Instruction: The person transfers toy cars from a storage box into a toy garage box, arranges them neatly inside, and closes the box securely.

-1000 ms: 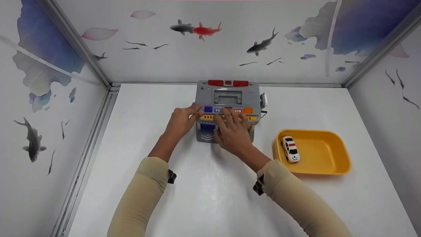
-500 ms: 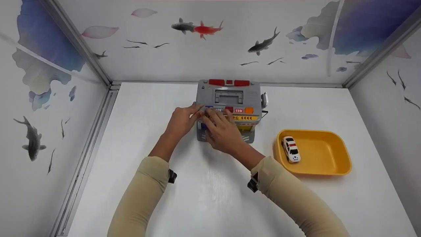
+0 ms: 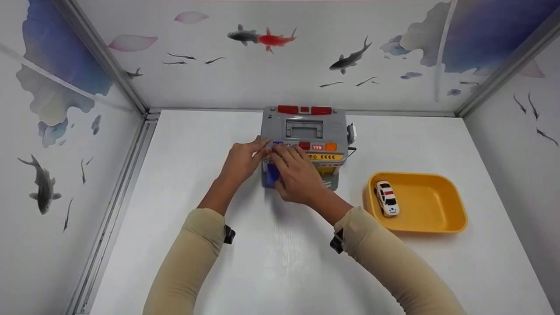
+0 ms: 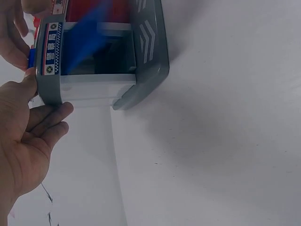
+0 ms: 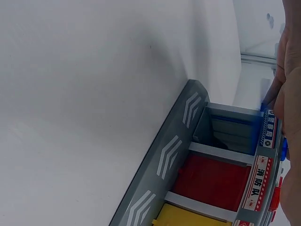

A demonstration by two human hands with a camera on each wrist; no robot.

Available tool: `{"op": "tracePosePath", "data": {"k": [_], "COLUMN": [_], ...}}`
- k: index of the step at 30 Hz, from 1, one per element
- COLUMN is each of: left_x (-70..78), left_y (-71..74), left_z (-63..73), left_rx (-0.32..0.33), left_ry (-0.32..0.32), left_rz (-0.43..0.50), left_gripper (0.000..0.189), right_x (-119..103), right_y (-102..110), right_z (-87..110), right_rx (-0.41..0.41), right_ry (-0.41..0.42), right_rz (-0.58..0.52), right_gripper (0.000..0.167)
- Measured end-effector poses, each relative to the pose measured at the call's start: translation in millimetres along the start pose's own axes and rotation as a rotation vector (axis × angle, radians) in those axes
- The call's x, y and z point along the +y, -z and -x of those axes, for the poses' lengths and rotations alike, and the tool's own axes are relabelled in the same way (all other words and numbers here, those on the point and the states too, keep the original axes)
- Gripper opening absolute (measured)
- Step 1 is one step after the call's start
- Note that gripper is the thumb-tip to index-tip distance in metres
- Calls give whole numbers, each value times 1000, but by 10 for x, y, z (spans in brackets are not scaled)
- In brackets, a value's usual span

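The person has 2 hands at the toy garage (image 3: 306, 138), which stands on the table (image 3: 280, 262) near the back wall. The important change is at the blue door (image 4: 87, 40): half a second ago it was still inside the front, and now it sticks out over the ramp, blurred in the left wrist view, so probably it is moving. Behind it, the compartment (image 5: 230, 132) shows. The red door (image 5: 214, 181) and the yellow door (image 5: 190, 216) remain closed.

The left hand (image 3: 240, 162) grips the front roof corner between thumb and fingers. The right hand (image 3: 299, 177) was over the middle 1 second ago; now it lies beside the left hand, its fingers bent over the roof edge at the blue button (image 4: 32, 57), not gripping anything that I can see. I judge that a press there released the door, so 1 of the 3 compartments is accessible. The white toy car (image 3: 387, 199) stays in the yellow tray (image 3: 426, 201), untouched.
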State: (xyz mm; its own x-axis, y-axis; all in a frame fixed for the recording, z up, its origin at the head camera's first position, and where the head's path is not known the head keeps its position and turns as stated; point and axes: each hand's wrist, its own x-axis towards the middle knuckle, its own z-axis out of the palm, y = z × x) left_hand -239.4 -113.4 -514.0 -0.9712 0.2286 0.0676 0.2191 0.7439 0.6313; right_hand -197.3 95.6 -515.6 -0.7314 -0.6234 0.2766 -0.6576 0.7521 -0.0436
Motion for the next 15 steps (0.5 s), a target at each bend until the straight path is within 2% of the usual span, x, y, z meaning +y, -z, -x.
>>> {"op": "tracePosePath", "data": {"k": [8, 15], "left_x": [2, 17], "left_y": [-2, 14], "left_z": [3, 3], "left_rx": [2, -10], "left_ry": [-5, 21], "left_rz": [33, 4], "left_gripper": [45, 47], "right_x": [3, 40], "right_y": [-6, 45], "right_z": [20, 72], "right_rx": [4, -22], "right_ry": [15, 34], "right_rz": [8, -5], "right_gripper": [63, 63]}}
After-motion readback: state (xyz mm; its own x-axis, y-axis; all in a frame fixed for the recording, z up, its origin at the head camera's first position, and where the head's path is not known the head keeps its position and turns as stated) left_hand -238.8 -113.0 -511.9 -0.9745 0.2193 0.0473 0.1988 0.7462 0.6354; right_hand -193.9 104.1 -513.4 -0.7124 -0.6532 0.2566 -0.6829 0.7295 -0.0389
